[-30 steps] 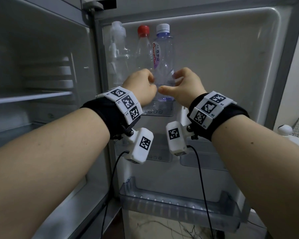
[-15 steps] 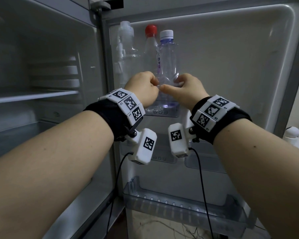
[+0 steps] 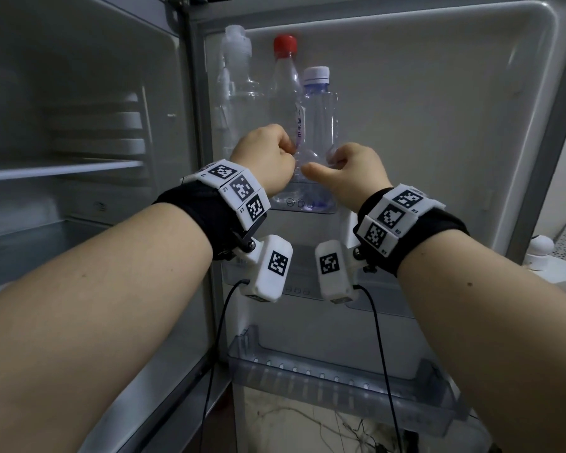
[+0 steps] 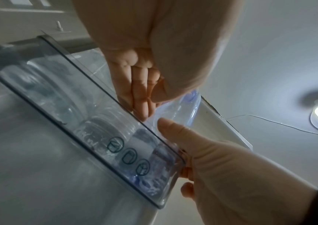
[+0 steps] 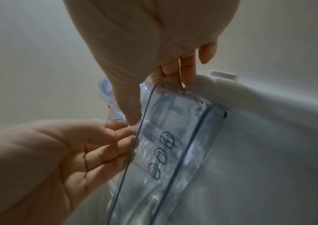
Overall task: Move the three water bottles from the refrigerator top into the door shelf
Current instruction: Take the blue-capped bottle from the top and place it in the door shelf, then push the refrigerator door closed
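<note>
Seating the third clear plastic bottle with the pale purple cap in the transparent upper door shelf.
Head view: both my left hand and right hand curl around it; two bottles already shelved. Wrist views: base inside the shelf, release remaining.

The white-capped bottle is sinking lower into the door shelf, its cap now dropping below the red cap of the bottle beside it. The left hand and right hand are riding down with it, fingers curled around its lower body, and are drawing slightly closer to the shelf rim.
</note>
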